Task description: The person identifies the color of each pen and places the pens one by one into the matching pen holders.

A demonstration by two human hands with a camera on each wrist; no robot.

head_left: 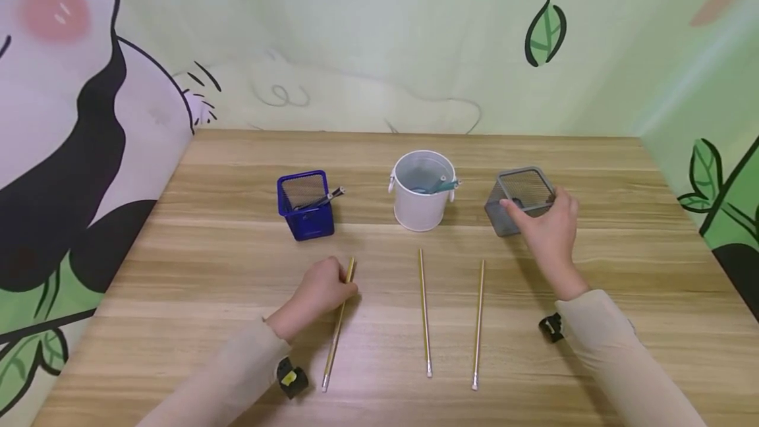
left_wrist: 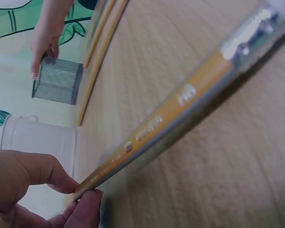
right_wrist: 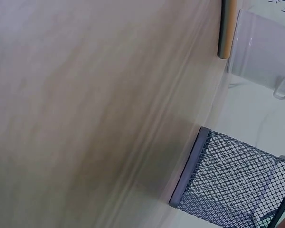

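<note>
My left hand (head_left: pixel 323 287) pinches a yellow HB pencil (head_left: pixel 335 341) between thumb and fingers. In the left wrist view the pencil (left_wrist: pixel 152 121) slants up from the fingertips, its silver ferrule and eraser closest to the camera. With my right hand (head_left: pixel 551 229) I grip the upper rim of a grey mesh pen holder (head_left: pixel 507 219), thumb at the front and fingers at the right side. Its mesh wall (right_wrist: pixel 242 180) fills the lower right of the right wrist view. Two more yellow pencils, a middle one (head_left: pixel 425 315) and a right one (head_left: pixel 479 321), lie between my hands, erasers toward me.
A blue mesh pen holder (head_left: pixel 314 224) with dark pencils (head_left: pixel 323 200) leaning in it stands at the back left. Between the two holders is a white bucket (head_left: pixel 418 211) with teal pencils (head_left: pixel 447 186). The wooden table (head_left: pixel 207 249) meets a painted wall (head_left: pixel 356 38) behind.
</note>
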